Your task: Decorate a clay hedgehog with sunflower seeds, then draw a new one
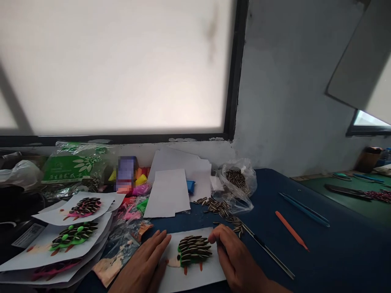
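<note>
A white card (171, 280) lies on the table before me, bearing a clay hedgehog (195, 254) with a green body, sunflower-seed spines, a pale snout and orange-brown feet. My left hand (145, 260) is laid flat along the card's left side, fingers stretched out, beside the snout. On the right, my right hand (233, 256) has curled fingers at the card's edge, close to the seed tips. Whether anything is between those fingers is hidden. Loose sunflower seeds (218, 206) lie just beyond the card, by an open plastic bag of seeds (235, 179).
At left are stacked cards with similar hedgehogs (75, 238) and a bag of peach clay (106, 264). Blank white cards (168, 193) lie behind. Rightward are a metal rod-like tool (271, 254), an orange pointed tool (291, 230) and blue tweezers (305, 209). A wall stands behind the table.
</note>
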The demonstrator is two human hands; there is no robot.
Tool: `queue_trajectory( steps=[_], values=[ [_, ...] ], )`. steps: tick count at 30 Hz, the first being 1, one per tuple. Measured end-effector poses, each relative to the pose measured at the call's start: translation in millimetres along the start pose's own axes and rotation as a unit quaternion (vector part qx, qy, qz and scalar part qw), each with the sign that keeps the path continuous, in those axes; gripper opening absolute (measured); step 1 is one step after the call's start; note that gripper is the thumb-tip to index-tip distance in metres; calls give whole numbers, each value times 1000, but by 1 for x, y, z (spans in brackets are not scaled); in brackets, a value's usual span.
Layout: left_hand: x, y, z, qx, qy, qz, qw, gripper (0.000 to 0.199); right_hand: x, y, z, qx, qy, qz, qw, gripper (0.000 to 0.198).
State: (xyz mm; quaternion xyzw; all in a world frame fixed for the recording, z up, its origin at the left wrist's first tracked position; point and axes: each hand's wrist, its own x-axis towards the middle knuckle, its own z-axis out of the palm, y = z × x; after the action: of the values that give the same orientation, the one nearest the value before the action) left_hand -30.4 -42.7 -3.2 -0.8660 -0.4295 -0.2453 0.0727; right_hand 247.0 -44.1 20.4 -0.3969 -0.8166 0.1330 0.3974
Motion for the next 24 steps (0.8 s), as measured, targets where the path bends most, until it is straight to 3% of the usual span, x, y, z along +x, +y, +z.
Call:
queue_trajectory(
  steps=[15, 19, 24],
  values=[
    [-2, -1, 8, 26, 58, 35, 997, 43, -1, 3, -1, 13, -36, -7, 999, 25],
    [-3, -5, 7, 17, 43, 56, 997, 53, -2, 9, 0, 51, -60, 5, 997, 23],
    [-1, -6, 3, 19, 19, 56, 998, 60, -4, 13, 5, 83, -47, 48, 994, 26]
  ],
)
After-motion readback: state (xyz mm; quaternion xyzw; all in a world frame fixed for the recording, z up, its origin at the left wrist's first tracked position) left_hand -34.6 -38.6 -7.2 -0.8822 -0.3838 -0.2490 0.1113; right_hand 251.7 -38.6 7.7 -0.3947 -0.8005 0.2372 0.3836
